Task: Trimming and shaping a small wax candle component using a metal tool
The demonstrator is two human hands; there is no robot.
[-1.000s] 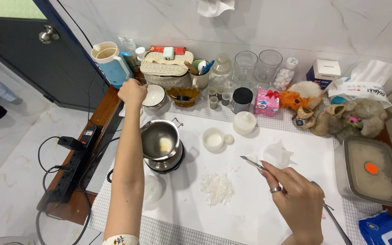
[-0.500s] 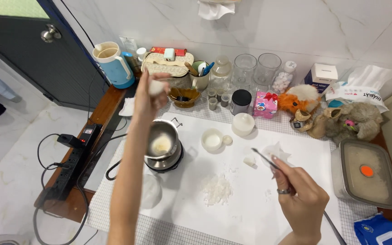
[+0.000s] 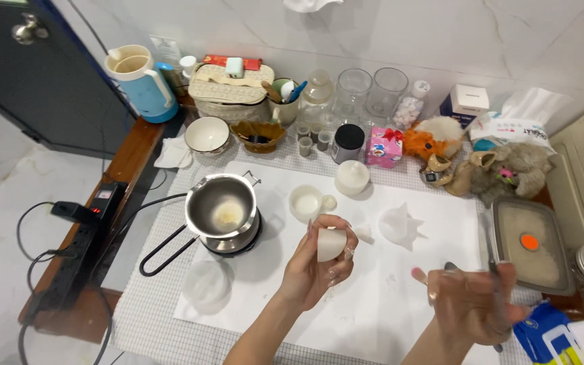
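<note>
Pink carton [image 3: 383, 147]: small, back row.
White box [image 3: 468, 99]: square, by wall.
Blue packet [image 3: 554, 334]: near right corner.
Tissue pack [image 3: 514, 128]: white, back right.

My left hand [image 3: 315, 267] grips a small white cup [image 3: 330, 244]; just left of it sits the steel pot [image 3: 221, 209], while my blurred right hand [image 3: 471, 304] clasps a thin metal tool [image 3: 493, 277].

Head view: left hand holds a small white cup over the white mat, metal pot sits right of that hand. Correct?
Not quite. In the head view the left hand does hold the small white cup over the white mat, but the metal pot sits to the left of that hand, on its small burner, not to the right.
</note>
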